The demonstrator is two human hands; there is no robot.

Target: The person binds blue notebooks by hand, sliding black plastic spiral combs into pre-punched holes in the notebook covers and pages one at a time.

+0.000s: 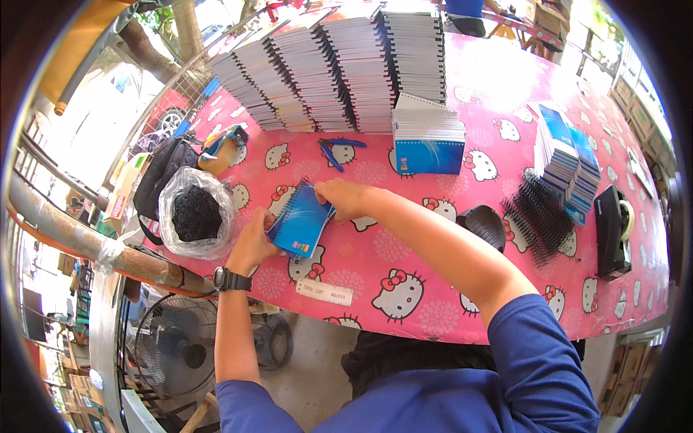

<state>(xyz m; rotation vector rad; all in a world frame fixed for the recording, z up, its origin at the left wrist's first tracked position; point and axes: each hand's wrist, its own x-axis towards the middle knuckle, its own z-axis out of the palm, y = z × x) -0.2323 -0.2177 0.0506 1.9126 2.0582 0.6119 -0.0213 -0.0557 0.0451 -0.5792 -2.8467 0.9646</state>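
Note:
A small blue spiral notebook point(302, 222) lies slanted before me, low over the pink tablecloth. Along its upper left edge a dark coil shows. My left hand point(254, 237) holds its left and lower side, thumb near the cover. At its upper right end, my right hand point(343, 199) is closed with bent fingers on the notebook; the fingertips are partly hidden. Just beyond lie blue-handled pliers point(339, 153), touched by neither hand. Left of my left hand sits a clear plastic bag point(225, 224) with a tangled black mass inside.
Tall stacks of notebooks point(339, 72) stand at the back, a blue-covered pile point(429, 155) before them. Rightward are more blue notebooks point(570, 162), loose black coils point(541, 220), a tape dispenser point(613, 234) and a dark rounded object point(482, 225). A white strip point(324, 292) lies near the front edge.

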